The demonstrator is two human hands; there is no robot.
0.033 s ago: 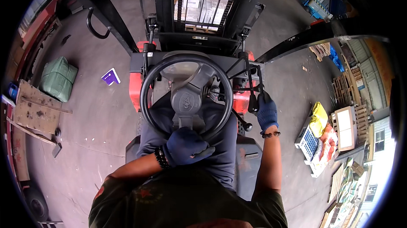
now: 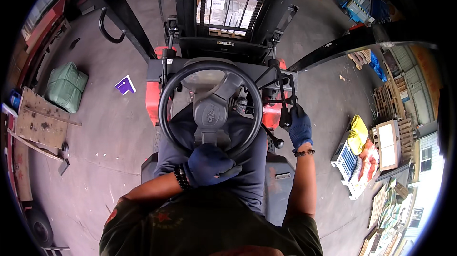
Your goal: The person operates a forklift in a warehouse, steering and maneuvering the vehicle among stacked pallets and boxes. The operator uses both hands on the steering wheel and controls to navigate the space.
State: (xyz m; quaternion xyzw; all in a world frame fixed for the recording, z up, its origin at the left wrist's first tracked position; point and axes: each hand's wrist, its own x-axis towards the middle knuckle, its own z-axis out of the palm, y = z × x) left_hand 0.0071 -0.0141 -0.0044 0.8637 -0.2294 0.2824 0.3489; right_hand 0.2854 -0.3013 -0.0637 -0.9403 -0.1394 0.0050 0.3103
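Observation:
I sit at the black steering wheel (image 2: pixel 257 108) of a forklift. My left hand (image 2: pixel 208 164), in a dark blue knit glove, is closed at the lower rim of the wheel; the fingertips are partly hidden. My right hand (image 2: pixel 300 127), gloved the same way, is wrapped round a black-handled control lever (image 2: pixel 293 95) to the right of the wheel. Just left of it stands another lever with a black grip (image 2: pixel 285 117). Lower down, a lever with a round black knob (image 2: pixel 279 143) sticks out beside my right thigh.
Ahead rises the black mast (image 2: pixel 184 8), with wrapped white boxes (image 2: pixel 219 11) behind its bars. On the left floor lie a green bale (image 2: pixel 66 87), a purple-and-white sheet (image 2: pixel 125 84) and a wooden board (image 2: pixel 40 118). To the right are a blue-and-white crate (image 2: pixel 346 158), a yellow sack (image 2: pixel 358 134) and pallets (image 2: pixel 388 101).

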